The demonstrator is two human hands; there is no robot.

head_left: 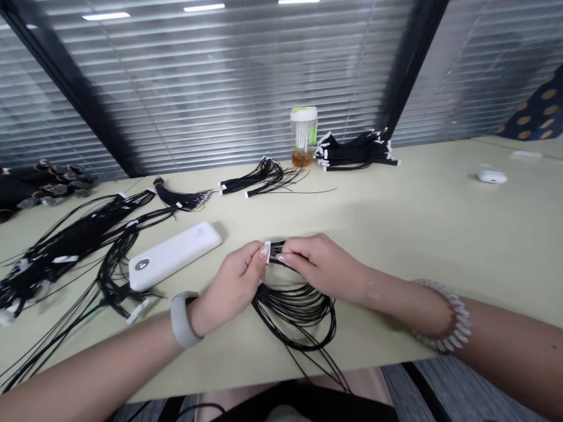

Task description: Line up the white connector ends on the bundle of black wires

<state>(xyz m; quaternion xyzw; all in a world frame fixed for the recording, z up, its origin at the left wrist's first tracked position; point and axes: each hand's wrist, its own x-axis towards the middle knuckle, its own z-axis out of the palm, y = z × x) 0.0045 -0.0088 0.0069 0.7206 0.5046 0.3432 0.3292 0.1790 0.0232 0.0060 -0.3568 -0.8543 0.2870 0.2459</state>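
Note:
Near the front of the table, a white connector (268, 252) is pinched between the thumb and fingers of my left hand (240, 275). Black wires run from it to the right, where my right hand (323, 261) grips them a short way off. Below both hands the rest of the black wires (299, 310) hang in loose loops on the tabletop, with several ends trailing over the front edge. The fingers' undersides are hidden. A white power bank (175, 256) lies to the left of my left hand.
Bundles of black cables (83, 234) spread over the left side. Farther back lie more wires (264, 176), a lidded bottle (303, 138) of brown liquid and a cable pile (358, 150). A small white case (492, 176) sits at right. Window blinds (246, 76) border the table.

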